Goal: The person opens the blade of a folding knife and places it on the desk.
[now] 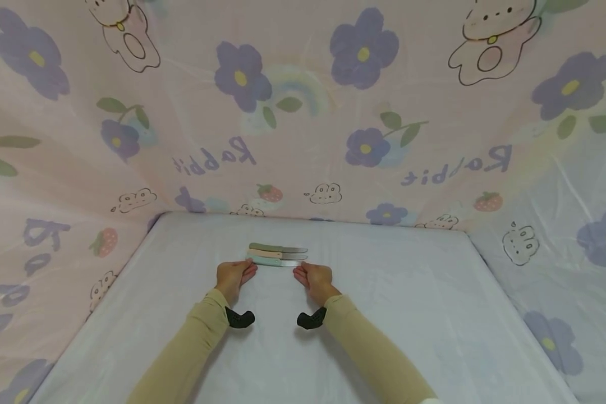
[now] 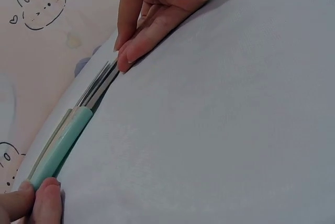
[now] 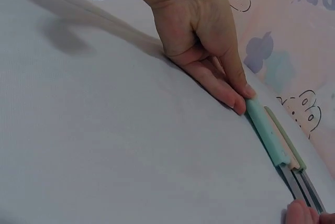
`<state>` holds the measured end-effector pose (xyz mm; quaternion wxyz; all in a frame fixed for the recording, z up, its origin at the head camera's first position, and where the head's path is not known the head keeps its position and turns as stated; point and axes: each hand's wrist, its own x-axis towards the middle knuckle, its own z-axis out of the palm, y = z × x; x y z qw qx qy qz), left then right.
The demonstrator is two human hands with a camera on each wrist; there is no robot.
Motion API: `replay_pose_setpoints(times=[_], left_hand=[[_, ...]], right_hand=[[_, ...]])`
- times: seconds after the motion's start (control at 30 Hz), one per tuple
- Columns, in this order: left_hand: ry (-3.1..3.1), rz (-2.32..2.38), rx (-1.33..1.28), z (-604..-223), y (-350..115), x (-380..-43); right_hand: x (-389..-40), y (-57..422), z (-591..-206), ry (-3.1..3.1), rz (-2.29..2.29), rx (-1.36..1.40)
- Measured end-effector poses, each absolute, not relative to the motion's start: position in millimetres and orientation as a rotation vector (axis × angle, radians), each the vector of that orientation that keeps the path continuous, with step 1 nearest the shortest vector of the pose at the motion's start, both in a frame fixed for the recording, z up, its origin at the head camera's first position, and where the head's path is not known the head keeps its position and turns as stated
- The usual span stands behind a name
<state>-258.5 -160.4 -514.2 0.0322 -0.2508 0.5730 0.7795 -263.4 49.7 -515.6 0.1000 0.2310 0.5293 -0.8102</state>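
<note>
Three small knives lie side by side on the white surface, handles to the left and blades to the right. Nearest the person is a mint-green-handled knife (image 1: 265, 261). Behind it come a cream-handled knife (image 1: 269, 255) and an olive-green-handled knife (image 1: 266, 247). The left hand (image 1: 232, 278) pinches the mint handle's end between thumb and fingers. At the other end, the right hand (image 1: 317, 279) pinches the tip of that knife's blade, hiding it. In the left wrist view, the mint handle (image 2: 65, 143) lies closely alongside the other two.
A white cloth-covered table (image 1: 409, 314) spreads around the knives. Patterned curtains (image 1: 303, 129) with flowers and rabbits stand behind and on both sides. Black wrist-worn devices (image 1: 240, 318) jut inward below both hands.
</note>
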Motion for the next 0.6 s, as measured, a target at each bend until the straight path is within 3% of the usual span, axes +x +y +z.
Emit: replay_pose_setpoints(times=[0.6], left_hand=[[1.793,2.366,-0.742,-514.2,-161.3,-258.6]], right_hand=[[-260.9,50.8,-518.8,1.615,-2.39,0.594]])
